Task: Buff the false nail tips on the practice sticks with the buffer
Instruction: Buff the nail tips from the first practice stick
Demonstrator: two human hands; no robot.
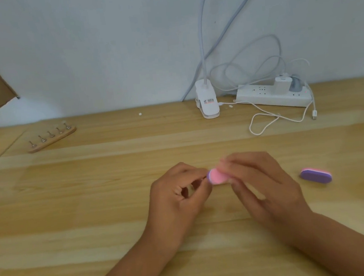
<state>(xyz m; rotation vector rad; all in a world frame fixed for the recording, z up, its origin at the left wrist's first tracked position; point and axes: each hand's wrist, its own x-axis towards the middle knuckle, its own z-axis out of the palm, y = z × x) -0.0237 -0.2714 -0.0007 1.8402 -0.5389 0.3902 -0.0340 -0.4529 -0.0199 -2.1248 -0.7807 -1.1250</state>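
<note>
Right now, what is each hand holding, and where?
Right hand grips the pink-and-purple oval foam buffer by its right end; left hand pinches something small, hidden by its fingers.

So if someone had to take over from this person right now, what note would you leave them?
Left hand: fingers curled, pinching at the buffer's end; what it pinches is hidden.
Right hand: grips the pink buffer, which is blurred.
Second buffer: lies on the table, right of both hands.
Wooden holder: far left, carrying five practice sticks, neither hand near it.
Done: cannot tell how many tips are buffed.
Left: probably the tips on the holder's sticks.
</note>
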